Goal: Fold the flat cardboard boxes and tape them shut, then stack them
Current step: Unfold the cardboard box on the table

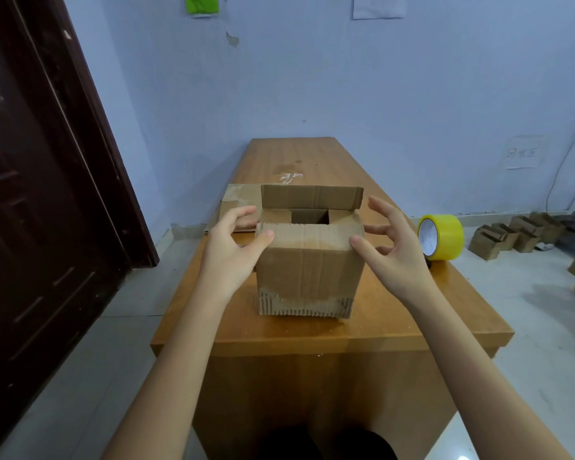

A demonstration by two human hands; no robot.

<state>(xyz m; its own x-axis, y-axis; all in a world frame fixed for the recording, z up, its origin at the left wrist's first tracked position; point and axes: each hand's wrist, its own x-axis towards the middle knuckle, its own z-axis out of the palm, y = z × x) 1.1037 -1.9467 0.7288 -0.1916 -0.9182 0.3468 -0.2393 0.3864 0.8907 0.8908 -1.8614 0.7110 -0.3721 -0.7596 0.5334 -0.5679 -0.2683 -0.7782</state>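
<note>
Upright, mid-table [395, 330]: one cardboard box [307, 270], mouth upward, long axis left-right, far flap raised. Left hand [233, 247] and right hand [395, 247] flank it, fingers spread, thumbs touching near flap.

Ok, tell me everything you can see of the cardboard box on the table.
The cardboard box is brown corrugated board, worn, with the outer layer torn off along its bottom edge so the ribbing shows. It stands upright on the wooden table. The two side flaps are folded in, the far flap stands up, and the near flap is bent inward. The left hand and right hand touch its top corners with their thumbs.
</note>
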